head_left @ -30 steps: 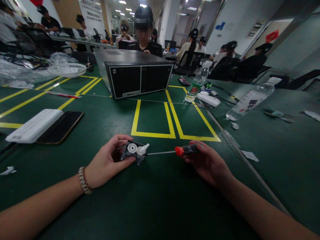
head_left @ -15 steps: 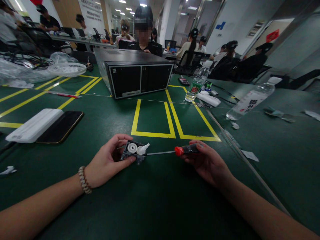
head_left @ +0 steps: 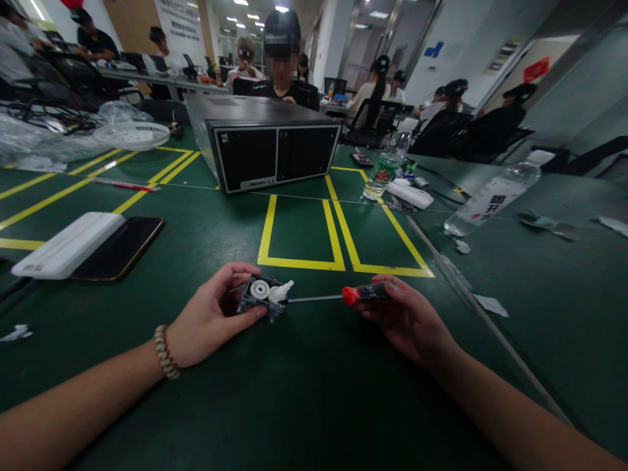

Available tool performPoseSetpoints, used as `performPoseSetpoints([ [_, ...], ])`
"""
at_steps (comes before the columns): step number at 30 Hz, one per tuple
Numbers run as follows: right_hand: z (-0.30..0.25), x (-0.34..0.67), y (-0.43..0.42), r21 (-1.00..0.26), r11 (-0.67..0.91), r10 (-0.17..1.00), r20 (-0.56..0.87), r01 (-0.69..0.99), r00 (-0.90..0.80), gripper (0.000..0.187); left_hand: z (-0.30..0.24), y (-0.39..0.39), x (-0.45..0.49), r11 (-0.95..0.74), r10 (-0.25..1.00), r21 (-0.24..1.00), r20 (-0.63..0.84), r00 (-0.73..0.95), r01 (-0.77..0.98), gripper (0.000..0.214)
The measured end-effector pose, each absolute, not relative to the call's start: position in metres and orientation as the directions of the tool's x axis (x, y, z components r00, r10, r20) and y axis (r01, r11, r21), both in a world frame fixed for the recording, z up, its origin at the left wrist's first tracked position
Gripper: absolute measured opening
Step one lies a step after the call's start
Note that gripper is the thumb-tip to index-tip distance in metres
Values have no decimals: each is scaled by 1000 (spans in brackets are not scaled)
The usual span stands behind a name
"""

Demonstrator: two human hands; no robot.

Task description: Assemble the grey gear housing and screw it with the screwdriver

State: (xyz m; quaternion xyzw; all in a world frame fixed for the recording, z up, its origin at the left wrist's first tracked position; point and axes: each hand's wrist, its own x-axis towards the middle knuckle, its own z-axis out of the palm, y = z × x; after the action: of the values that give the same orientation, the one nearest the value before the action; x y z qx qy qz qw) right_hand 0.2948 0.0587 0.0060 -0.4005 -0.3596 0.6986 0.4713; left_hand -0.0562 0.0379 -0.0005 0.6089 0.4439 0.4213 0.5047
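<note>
My left hand (head_left: 218, 317) is closed around a small dark grey gearbox (head_left: 258, 304), thumb along its near edge and fingers behind it. Two white plastic gears (head_left: 260, 290) show on its upper face, and the right one carries a white shaft that sticks up to the right. In my right hand (head_left: 409, 320) is a screwdriver (head_left: 366, 294) with a black and red handle, lying nearly level. Its thin metal shank points left and reaches the gearbox's right side; the tip is hidden there.
A large black case (head_left: 275, 154) stands on the green table (head_left: 314, 405) beyond my hands. At left lie a white power bank (head_left: 69, 245) and a phone (head_left: 120, 248). Two plastic bottles (head_left: 390, 163) (head_left: 495, 196) stand at right. Opposite sits a person (head_left: 282, 88).
</note>
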Motion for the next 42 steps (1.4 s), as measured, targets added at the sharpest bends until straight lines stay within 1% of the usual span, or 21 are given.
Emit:
performPoseSetpoints([
  [6,8,293,57,-889,-287,950,-215,-356,-227,20,1,37,-56,-60,968,992,30,248,111,53],
  [15,6,294,57,-892,-293,944,-213,-345,-251,26,0,37,-56,-76,965,990,43,258,118,52],
  [20,5,295,58,-895,-278,948,-195,-350,-253,22,0,37,-56,-77,965,990,44,258,120,52],
  [29,7,295,56,-884,-295,947,-222,-362,-231,20,1,37,-57,-58,963,991,24,270,118,53],
  [36,9,295,55,-879,-272,960,-218,-392,-178,17,0,38,-57,-68,969,987,30,245,146,53],
  [42,9,296,55,-886,-229,973,-215,-404,-78,15,1,39,-58,-50,971,991,19,236,125,54],
])
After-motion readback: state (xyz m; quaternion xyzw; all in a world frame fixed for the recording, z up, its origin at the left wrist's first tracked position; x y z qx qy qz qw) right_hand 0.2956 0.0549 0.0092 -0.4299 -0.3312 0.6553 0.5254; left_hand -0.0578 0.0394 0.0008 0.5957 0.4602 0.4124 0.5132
